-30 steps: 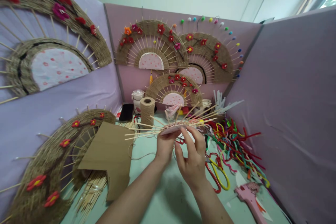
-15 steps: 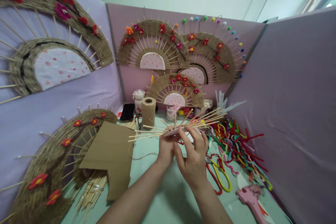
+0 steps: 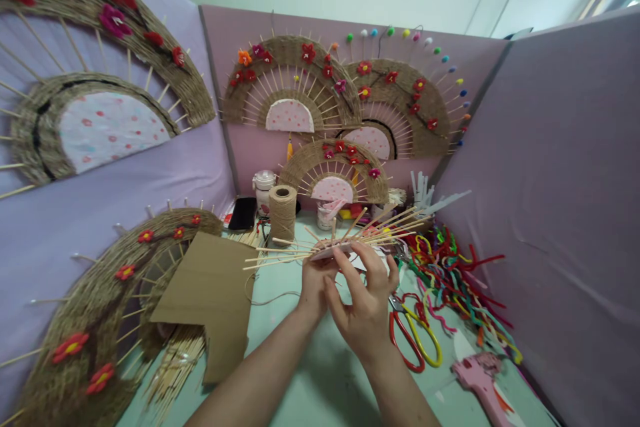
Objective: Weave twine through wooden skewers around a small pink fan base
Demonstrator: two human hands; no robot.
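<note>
A small fan frame [image 3: 330, 251], a pale half-round base with wooden sticks [image 3: 395, 227] fanning out from it, is held up above the table. My left hand [image 3: 315, 287] grips it from beneath, and its fingers are mostly hidden behind the base. My right hand [image 3: 367, 297] has its fingers apart and curved, with the index fingertip at the near edge of the base and the thumb free below. A thin strand of twine [image 3: 275, 295] hangs in a loop to the left of my left wrist.
A twine spool [image 3: 283, 215], phone [image 3: 243, 213] and jar [image 3: 264, 190] stand at the back. Cardboard [image 3: 205, 280] and loose sticks [image 3: 175, 363] lie left. Scissors [image 3: 415, 337], pipe cleaners [image 3: 460, 280] and a pink glue gun [image 3: 483, 383] lie right. Finished fans [image 3: 293, 47] hang behind.
My right hand has shifted slightly left along the near edge of the base, and its thumb has moved nearer my left wrist. The fan frame stays almost in place.
</note>
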